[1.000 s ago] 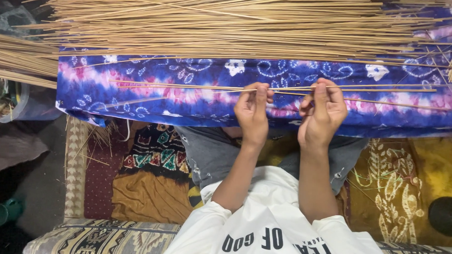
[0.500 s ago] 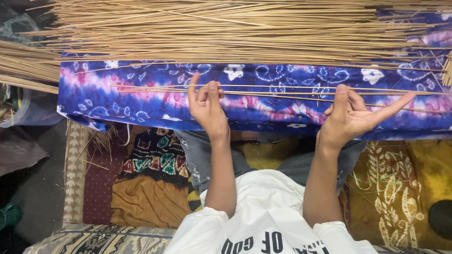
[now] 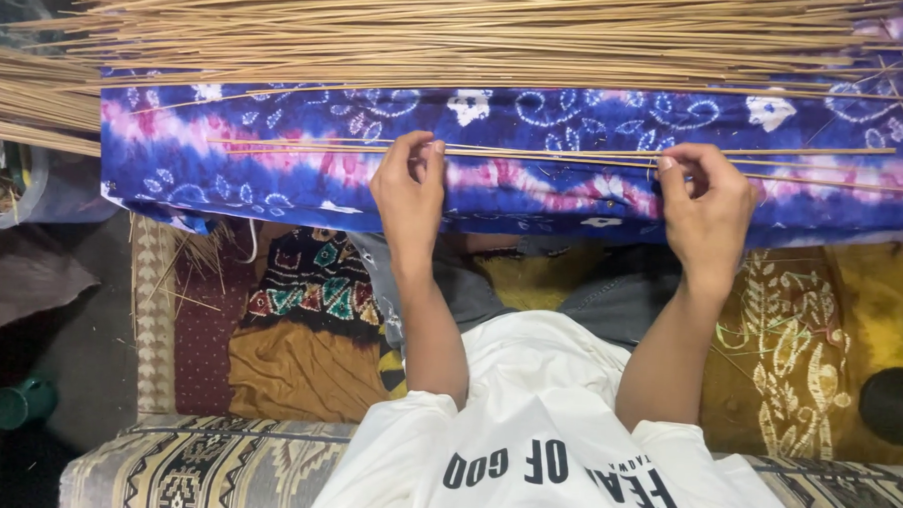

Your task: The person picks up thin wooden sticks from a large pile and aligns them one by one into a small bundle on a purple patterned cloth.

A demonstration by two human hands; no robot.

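Both hands have closed back onto the sticks (image 3: 545,153) — half a second ago the palms lay open and flat, fingers spread, with the sticks rolling loose under them; now the fingers are curled in again. A second ago the hands sat nearly side by side at the middle of the sticks; they have since spread well apart and stayed there.

The left hand (image 3: 410,190) pinches the sticks between thumb and fingertips, nearly closed, only the thin sticks in the gap. The right hand (image 3: 708,208) does the same farther along, its fingers bent over the top of the sticks and the thumb tucked under. Between the two sets of fingers the sticks run straight and close together; beyond the left fingers they fan a little, and beyond the right fingers the ends reach on across the cloth (image 3: 274,173).

So the small bunch seems to be held at two points again rather than rolled — it lies on the blue and pink cloth, just under the fingertips. Past the fingers, farther from the body, lies the big pile (image 3: 459,34) of like sticks, apart from the held few.
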